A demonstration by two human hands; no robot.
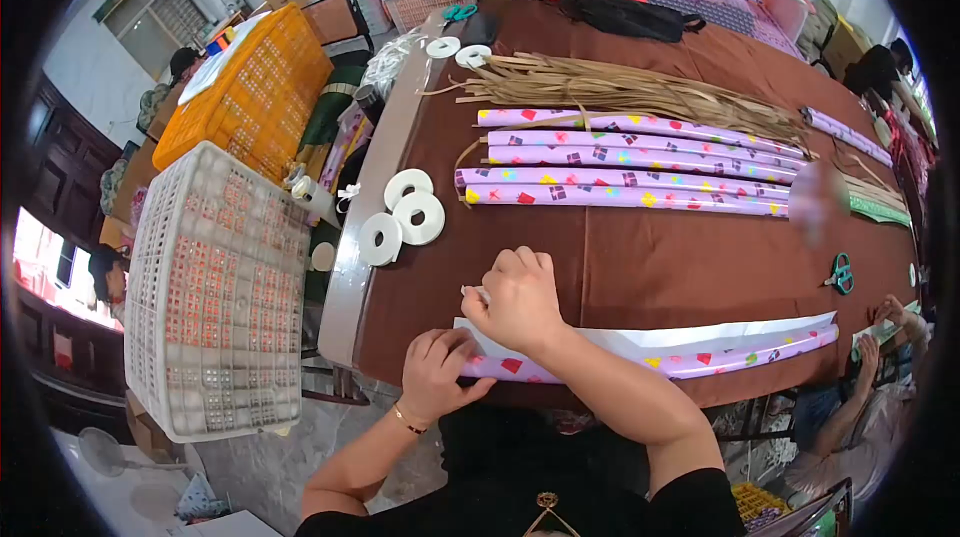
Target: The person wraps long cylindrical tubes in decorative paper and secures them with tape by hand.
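Observation:
My left hand (437, 373) presses on the left end of a purple patterned paper roll (700, 366) at the table's near edge, its fingers bent over the roll. Just above and to the right, my right hand (518, 299) is closed in a fist over the roll's loose white-backed edge. A small white bit pokes out by its thumb, too small to make out. White tape rings (418, 218) lie up and left of my hands. Farther back, several finished-looking purple rolls (640, 180) lie side by side, below a bundle of brown strips (620, 89).
Teal scissors (841, 274) lie at the right. A white crate (215, 297) and an orange crate (245, 87) stand left of the brown-covered table (480, 247). A person in a checked apron handles a roll across the table; another person's hands (880, 332) are at the right edge.

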